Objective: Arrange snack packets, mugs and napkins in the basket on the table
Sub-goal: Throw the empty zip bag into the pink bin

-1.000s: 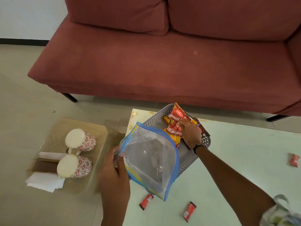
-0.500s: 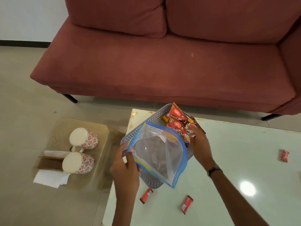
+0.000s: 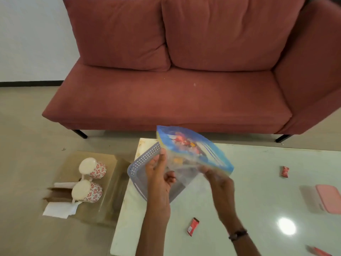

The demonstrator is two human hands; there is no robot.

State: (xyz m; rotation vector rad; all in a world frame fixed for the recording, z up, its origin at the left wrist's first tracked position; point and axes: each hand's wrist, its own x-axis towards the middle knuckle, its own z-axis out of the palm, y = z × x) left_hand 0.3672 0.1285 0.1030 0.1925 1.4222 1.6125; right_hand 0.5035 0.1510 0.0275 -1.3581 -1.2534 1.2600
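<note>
A grey perforated basket (image 3: 143, 160) stands at the table's far left corner, mostly hidden behind a clear zip bag (image 3: 193, 154) with a blue and yellow rim. My left hand (image 3: 159, 175) and my right hand (image 3: 217, 179) both hold the bag above the basket. Red snack packets show blurred through the plastic. Two white mugs with red flowers (image 3: 93, 168) (image 3: 86, 191) lie on a low glass stand to the left, next to white napkins (image 3: 59, 209). Small red packets (image 3: 193, 226) (image 3: 284, 171) lie loose on the table.
A red sofa (image 3: 175, 89) stands beyond the white table (image 3: 258, 200). A pink-lidded container (image 3: 328, 200) sits at the table's right edge. Another red packet (image 3: 321, 253) lies at the bottom right. The glass stand (image 3: 110, 182) is on the tiled floor left of the table.
My right hand left the packets in the basket and took hold of the bag. The bag has been turned and lifted over the basket. The view tilted up.
</note>
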